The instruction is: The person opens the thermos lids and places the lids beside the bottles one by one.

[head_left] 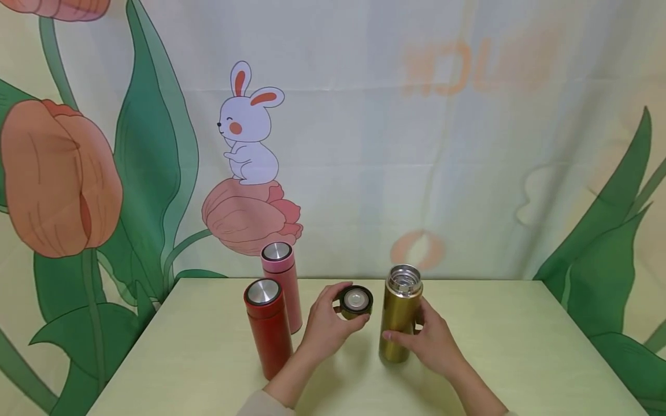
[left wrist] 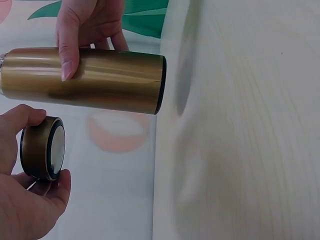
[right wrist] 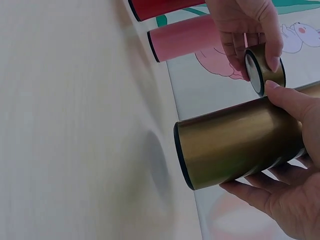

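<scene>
A gold thermos flask (head_left: 396, 323) with a bare steel mouth is gripped round its body by my right hand (head_left: 434, 341). It stands upright, and the wrist views show its black base raised off the table, above its shadow. My left hand (head_left: 326, 323) pinches the flask's gold lid (head_left: 356, 301) between thumb and fingers, just left of the flask. The lid's underside with its pale round centre faces up toward the head view; its metal top (left wrist: 58, 149) shows in the left wrist view. Lid and flask are apart.
Left of my left hand stand a red thermos flask (head_left: 269, 335) and, behind it, a pink thermos flask (head_left: 283, 283), both with lids on. The pale table (head_left: 520, 346) ends at a printed cloth backdrop (head_left: 338, 144) with tulips and a rabbit.
</scene>
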Demonstrator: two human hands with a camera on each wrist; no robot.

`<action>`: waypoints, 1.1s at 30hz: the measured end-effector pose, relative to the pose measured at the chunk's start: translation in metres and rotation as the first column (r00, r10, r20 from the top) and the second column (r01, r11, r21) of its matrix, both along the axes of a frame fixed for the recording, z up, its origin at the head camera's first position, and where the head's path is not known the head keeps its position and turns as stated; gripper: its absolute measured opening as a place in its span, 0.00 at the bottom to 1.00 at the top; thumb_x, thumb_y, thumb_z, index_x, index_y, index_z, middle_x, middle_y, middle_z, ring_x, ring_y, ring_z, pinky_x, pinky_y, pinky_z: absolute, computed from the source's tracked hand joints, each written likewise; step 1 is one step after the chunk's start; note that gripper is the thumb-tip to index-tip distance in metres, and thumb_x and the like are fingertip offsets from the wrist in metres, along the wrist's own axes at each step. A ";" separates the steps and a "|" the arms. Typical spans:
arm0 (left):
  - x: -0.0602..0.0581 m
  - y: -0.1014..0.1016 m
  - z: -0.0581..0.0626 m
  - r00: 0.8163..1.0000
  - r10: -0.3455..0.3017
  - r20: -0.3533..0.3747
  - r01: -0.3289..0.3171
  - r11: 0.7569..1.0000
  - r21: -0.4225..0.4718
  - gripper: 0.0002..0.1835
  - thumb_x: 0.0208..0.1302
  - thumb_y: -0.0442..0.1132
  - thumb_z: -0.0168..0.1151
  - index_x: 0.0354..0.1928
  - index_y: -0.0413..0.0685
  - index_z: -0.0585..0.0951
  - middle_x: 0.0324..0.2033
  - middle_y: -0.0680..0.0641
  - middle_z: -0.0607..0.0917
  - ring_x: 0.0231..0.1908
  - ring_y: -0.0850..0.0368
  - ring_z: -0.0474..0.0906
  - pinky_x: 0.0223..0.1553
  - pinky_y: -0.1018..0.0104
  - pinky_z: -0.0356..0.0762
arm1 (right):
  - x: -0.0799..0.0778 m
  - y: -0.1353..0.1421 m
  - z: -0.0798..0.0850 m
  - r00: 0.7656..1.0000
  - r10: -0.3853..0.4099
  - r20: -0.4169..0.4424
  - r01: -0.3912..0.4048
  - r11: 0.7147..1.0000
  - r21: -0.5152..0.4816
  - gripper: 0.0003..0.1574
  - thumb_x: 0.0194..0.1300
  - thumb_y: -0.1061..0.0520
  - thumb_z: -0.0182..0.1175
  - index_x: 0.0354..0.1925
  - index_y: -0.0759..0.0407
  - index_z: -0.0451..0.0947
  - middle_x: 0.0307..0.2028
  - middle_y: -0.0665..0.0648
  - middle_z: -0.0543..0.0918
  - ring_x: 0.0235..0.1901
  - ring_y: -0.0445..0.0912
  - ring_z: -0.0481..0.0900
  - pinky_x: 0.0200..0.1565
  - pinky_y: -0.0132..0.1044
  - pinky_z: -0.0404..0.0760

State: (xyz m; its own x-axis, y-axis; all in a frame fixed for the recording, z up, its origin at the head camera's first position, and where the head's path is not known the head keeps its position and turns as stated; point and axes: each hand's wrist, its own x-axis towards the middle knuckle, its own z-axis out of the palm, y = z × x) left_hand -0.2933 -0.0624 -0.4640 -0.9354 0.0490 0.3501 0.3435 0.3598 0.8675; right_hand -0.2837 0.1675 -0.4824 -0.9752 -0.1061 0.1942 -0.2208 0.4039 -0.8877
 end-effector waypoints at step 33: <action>-0.063 0.039 -0.030 0.994 0.098 0.046 -0.086 0.973 -0.212 0.34 0.49 0.42 0.81 0.60 0.44 0.80 0.56 0.43 0.76 0.58 0.44 0.77 0.59 0.48 0.78 | -0.067 0.019 -0.002 0.990 -0.144 -0.004 0.144 0.988 0.058 0.54 0.56 0.41 0.78 0.70 0.58 0.63 0.67 0.66 0.76 0.68 0.64 0.75 0.66 0.62 0.76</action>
